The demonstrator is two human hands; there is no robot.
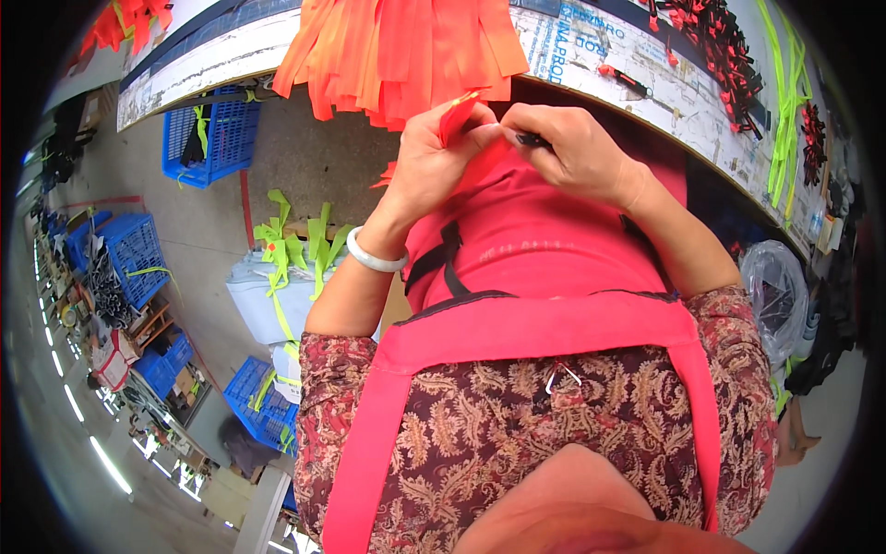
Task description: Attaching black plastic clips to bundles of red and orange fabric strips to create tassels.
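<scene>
My left hand [432, 159] is closed around a bright orange-red fabric strip [457, 116], whose folded end stands up between thumb and fingers. Close against it, my right hand [580, 152] pinches a small black piece [532, 139]; most of that piece is hidden by the fingers, so its kind is unclear. The two hands meet at the fingertips, above the lap of a pink-red apron [544, 245]. Just beyond them, a thick bundle of orange strips [397, 55] hangs over the table's near edge.
On the white, worn table [637, 111] lie many black pieces with red ends [715, 55] and yellow-green strips [783, 111]. Blue crates [214, 138] stand on the floor at left, near a pale stack [263, 291] topped with yellow-green strips. A clear plastic bag [777, 295] is at right.
</scene>
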